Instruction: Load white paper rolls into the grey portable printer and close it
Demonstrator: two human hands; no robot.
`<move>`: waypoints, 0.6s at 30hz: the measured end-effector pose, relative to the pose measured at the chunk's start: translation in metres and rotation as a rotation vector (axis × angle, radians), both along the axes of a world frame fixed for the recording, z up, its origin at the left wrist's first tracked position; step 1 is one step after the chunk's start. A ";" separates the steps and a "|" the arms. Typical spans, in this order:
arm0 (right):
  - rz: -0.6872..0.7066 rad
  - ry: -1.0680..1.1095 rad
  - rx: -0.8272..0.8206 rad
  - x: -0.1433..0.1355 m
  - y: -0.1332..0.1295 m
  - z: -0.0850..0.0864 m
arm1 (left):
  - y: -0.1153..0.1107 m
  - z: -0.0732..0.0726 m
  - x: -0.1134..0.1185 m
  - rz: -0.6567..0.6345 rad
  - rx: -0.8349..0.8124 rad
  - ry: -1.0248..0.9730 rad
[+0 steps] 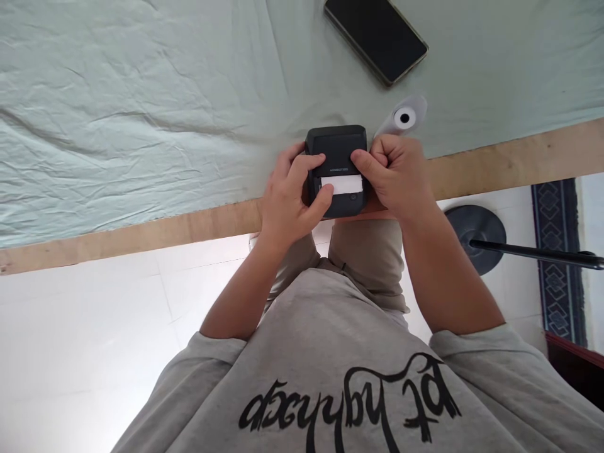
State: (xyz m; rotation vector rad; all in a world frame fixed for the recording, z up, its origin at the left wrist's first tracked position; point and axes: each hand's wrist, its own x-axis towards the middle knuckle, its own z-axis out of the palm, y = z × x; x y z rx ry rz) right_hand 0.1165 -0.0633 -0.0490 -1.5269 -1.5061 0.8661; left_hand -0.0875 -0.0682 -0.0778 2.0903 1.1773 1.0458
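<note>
A small black portable receipt printer [336, 148] is held between my two hands at the near edge of the cloth-covered table. A white paper strip [346, 184] shows at its slot. My left hand [295, 195] grips the printer's left side, its thumb on the paper's left end and its index finger on the lid. On the other side, my right hand [396, 173] has its fingers curled and its thumb on the lid's right edge. Just beyond the right hand lies a partly unrolled white paper roll [404, 117] with a dark core hole.
A dark smartphone [377, 38] lies further back on the pale green cloth [165, 94]. Along the table's front runs a bare wooden edge [207, 225]. On the floor at right are a round black stand base [476, 236] with a pole and a patterned dark mat [559, 264].
</note>
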 end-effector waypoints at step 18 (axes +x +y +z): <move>0.015 0.136 0.034 0.005 -0.016 -0.019 | -0.007 0.003 -0.004 0.021 -0.086 0.093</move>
